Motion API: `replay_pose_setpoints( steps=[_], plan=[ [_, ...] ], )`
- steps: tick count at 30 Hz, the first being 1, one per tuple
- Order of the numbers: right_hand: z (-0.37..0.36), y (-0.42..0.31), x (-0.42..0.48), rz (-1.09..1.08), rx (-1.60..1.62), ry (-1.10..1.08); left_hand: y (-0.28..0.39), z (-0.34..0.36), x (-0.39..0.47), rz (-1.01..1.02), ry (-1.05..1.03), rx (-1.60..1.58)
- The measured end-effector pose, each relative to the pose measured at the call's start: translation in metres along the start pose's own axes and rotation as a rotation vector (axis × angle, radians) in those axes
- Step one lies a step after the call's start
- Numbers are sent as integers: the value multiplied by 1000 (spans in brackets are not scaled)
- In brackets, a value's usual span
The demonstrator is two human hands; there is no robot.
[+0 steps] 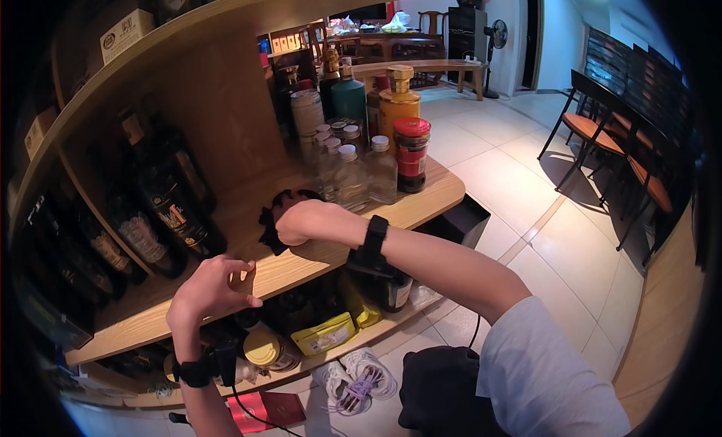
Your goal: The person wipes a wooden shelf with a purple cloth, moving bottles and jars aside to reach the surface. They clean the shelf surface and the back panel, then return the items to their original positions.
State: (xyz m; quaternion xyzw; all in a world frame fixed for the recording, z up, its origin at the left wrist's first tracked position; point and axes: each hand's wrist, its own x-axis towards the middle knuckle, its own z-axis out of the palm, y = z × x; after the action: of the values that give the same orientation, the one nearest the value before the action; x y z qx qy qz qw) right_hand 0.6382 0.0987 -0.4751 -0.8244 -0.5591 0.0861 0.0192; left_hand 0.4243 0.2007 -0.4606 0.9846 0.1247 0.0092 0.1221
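Note:
My right hand (302,220) presses a crumpled black cloth (272,240) onto the wooden shelf (443,180), its fingers partly hidden behind the wrist. Just beyond it stand several small clear glass bottles (348,183) with metal caps. A red-lidded jar (412,155) is to their right. Holding nothing, my left hand (211,290) hovers by the shelf's front edge with thumb and fingers apart. Several dark labelled bottles (177,217) stand behind it, towards the left of the shelf.
Behind the clear bottles are a green bottle (348,98) and a yellow bottle (405,101). A lower shelf holds a yellow-lidded jar (264,349) and a yellow pouch (325,334). White shoes (361,380) and a red booklet (251,411) lie on the floor. Chairs (592,127) stand at right.

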Motion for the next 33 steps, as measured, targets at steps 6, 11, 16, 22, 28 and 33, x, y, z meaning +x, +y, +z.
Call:
replay_pose_setpoints(
  steps=[6,11,16,22,28,33],
  plan=[
    [10,5,-14,-184,-86,21,-10,4,-3,35,29,-9],
    [12,17,-41,-302,-155,99,7,-2,1,-33,-23,-10],
    [32,28,-50,-449,-170,308,-7,4,0,36,32,0],
    [28,25,-83,-317,-32,218,-5,5,1,22,23,-9],
    [22,21,-121,-354,-34,251,-6,4,-3,33,32,-27],
    [44,35,-128,-522,-85,489,2,4,-5,-8,47,-20]
  ],
)
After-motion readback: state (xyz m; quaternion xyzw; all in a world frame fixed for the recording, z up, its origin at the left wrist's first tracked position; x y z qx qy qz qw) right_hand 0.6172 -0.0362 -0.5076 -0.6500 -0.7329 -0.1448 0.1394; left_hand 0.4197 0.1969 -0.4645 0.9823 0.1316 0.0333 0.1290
